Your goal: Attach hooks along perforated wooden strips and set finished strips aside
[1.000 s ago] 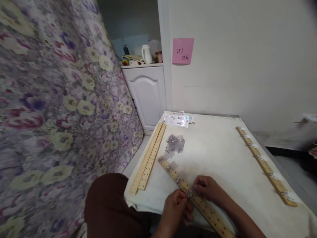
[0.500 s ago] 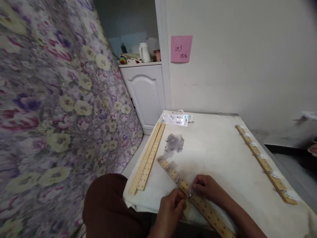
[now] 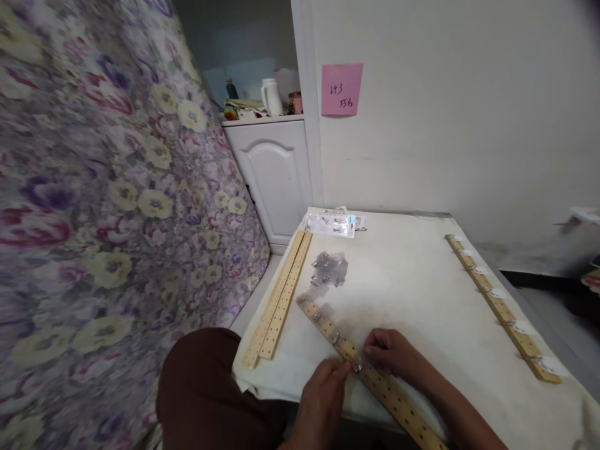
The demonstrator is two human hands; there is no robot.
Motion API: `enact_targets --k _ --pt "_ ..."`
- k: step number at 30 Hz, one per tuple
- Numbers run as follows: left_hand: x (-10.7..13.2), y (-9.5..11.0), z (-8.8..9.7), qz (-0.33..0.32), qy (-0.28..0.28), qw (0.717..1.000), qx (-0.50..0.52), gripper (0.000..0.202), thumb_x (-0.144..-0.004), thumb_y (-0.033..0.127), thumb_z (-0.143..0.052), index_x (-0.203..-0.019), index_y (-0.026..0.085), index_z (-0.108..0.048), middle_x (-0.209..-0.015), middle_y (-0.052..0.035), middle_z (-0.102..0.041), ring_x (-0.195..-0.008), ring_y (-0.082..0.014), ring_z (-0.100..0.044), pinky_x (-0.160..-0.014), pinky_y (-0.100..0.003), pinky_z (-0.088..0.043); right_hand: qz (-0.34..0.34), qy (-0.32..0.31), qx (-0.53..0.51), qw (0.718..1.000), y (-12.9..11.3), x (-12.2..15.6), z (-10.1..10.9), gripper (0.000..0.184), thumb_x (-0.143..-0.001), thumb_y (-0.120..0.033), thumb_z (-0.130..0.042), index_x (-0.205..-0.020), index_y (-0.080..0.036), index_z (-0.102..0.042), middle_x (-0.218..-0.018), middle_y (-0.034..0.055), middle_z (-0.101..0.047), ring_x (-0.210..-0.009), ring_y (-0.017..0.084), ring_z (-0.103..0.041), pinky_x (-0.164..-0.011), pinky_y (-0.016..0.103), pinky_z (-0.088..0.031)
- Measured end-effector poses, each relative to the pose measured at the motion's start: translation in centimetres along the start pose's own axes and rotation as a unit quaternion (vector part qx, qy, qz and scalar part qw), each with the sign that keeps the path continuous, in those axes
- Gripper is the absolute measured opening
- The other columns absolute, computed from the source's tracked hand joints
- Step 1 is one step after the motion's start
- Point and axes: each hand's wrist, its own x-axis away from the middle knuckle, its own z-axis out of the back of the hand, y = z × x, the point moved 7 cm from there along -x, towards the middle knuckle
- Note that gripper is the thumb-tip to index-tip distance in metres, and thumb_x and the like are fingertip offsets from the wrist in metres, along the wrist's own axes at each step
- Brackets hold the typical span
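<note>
A pale wooden strip with rows of holes [image 3: 392, 400] lies slantwise across the table's front, its near end running out of view. Several small shiny metal pieces with clear flaps sit along its far half. One such metal piece [image 3: 357, 364] is between my hands. From the left, the closed fingertips of my left hand [image 3: 322, 397] press at this piece and the strip's edge. My right hand [image 3: 387, 350] is curled on the other side, thumb and fingers pinched against the piece's clear part. Its fingertips are partly hidden.
Two more holed strips [image 3: 277, 306] lie along the table's left edge. Loose metal pieces in clear plastic [image 3: 329, 269] are heaped nearby, with flat packaging [image 3: 330, 224] behind. Another strip with white tags [image 3: 504, 312] lies at the right. A brown-clothed knee [image 3: 201, 381] is at front left.
My left hand's fingers have straightened and moved up to the metal piece at the strip's edge. My right hand has stayed nearly in place.
</note>
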Motion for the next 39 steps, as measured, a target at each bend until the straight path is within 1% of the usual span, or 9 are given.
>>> enact_targets --k 4,11,14,18,22,28,32,37,39 --pt "0.4 -0.1 -0.4 -0.04 0.007 0.998 -0.05 0.037 -0.092 0.013 -0.04 -0.125 0.025 -0.053 -0.093 -0.0053 -0.062 -0.085 -0.0157 -0.06 -0.073 -0.027 -0.054 -0.001 0.002 0.001 1.0 -0.1 0.0 0.0 0.005 -0.07 -0.017 -0.054 -0.066 -0.016 -0.056 -0.052 -0.0056 -0.051 -0.042 0.006 -0.04 -0.04 0.019 -0.031" --pt "0.4 -0.2 -0.8 -0.035 -0.006 0.994 -0.102 0.035 -0.095 0.018 -0.035 -0.122 0.022 -0.057 -0.091 -0.0066 -0.064 -0.084 -0.0175 -0.06 -0.072 -0.029 -0.053 -0.004 -0.003 0.001 1.0 0.0 -0.1 -0.1 0.006 -0.071 -0.018 -0.055 -0.066 -0.017 -0.055 -0.051 -0.0061 -0.051 -0.042 0.006 -0.042 -0.04 0.019 -0.031" --pt "0.3 -0.4 -0.9 -0.012 -0.014 0.995 -0.098 0.034 -0.095 0.021 -0.036 -0.121 0.023 -0.058 -0.091 -0.0064 -0.064 -0.084 -0.0177 -0.059 -0.073 -0.029 -0.052 -0.003 -0.003 0.003 1.0 0.0 -0.1 -0.1 0.006 -0.072 -0.02 -0.055 -0.066 -0.017 -0.055 -0.051 -0.0067 -0.05 -0.04 0.006 -0.039 -0.039 0.019 -0.03" --pt "0.5 -0.5 -1.0 -0.017 -0.015 0.995 -0.098 0.035 -0.094 0.019 -0.037 -0.123 0.024 -0.058 -0.091 -0.0062 -0.064 -0.083 -0.0176 -0.059 -0.072 -0.028 -0.052 -0.006 0.001 0.005 1.0 0.0 -0.1 -0.2 0.007 -0.071 -0.022 -0.056 -0.066 -0.017 -0.054 -0.05 -0.0067 -0.049 -0.039 0.006 -0.039 -0.038 0.018 -0.03" --pt "0.6 -0.7 -1.1 -0.003 -0.028 0.994 -0.102 0.037 -0.093 0.017 -0.039 -0.125 0.024 -0.056 -0.097 -0.0069 -0.065 -0.089 -0.0187 -0.059 -0.077 -0.031 -0.051 -0.009 0.006 0.007 1.0 -0.1 0.0 -0.2 0.007 -0.071 -0.022 -0.055 -0.066 -0.017 -0.055 -0.05 -0.0068 -0.049 -0.039 0.006 -0.038 -0.037 0.018 -0.03" --pt "0.4 -0.2 -0.8 -0.002 -0.042 0.995 -0.091 0.038 -0.094 0.018 -0.039 -0.127 0.023 -0.055 -0.099 -0.0088 -0.065 -0.09 -0.02 -0.059 -0.078 -0.033 -0.051 -0.006 0.011 0.021 1.0 -0.6 0.2 -0.1 0.009 -0.072 -0.023 -0.056 -0.066 -0.017 -0.055 -0.052 -0.0065 -0.049 -0.04 0.006 -0.04 -0.039 0.019 -0.031" --pt "0.4 -0.1 -0.7 -0.013 -0.025 0.994 -0.101 0.038 -0.093 0.018 -0.039 -0.127 0.025 -0.055 -0.098 -0.0075 -0.066 -0.088 -0.0195 -0.059 -0.075 -0.031 -0.051 -0.009 0.012 0.027 1.0 -0.5 0.2 -0.1 0.009 -0.072 -0.023 -0.057 -0.065 -0.018 -0.055 -0.052 -0.0067 -0.048 -0.041 0.005 -0.04 -0.039 0.018 -0.031" --pt "0.5 0.2 -0.5 -0.055 0.014 0.993 -0.103 0.036 -0.092 0.018 -0.042 -0.125 0.024 -0.056 -0.093 -0.0064 -0.065 -0.082 -0.0178 -0.059 -0.071 -0.026 -0.051 -0.006 0.013 0.027 1.0 -0.3 0.1 -0.2 0.008 -0.072 -0.021 -0.056 -0.065 -0.017 -0.055 -0.052 -0.0064 -0.049 -0.041 0.006 -0.041 -0.039 0.018 -0.032" --pt "0.5 0.1 -0.5 -0.051 0.016 0.994 -0.096 0.035 -0.092 0.018 -0.042 -0.124 0.024 -0.056 -0.093 -0.0062 -0.065 -0.082 -0.0178 -0.059 -0.07 -0.026 -0.051 -0.007 0.016 0.026 0.999 -0.3 0.1 -0.1 0.007 -0.072 -0.021 -0.056 -0.066 -0.017 -0.055 -0.052 -0.006 -0.05 -0.042 0.006 -0.041 -0.039 0.018 -0.032"
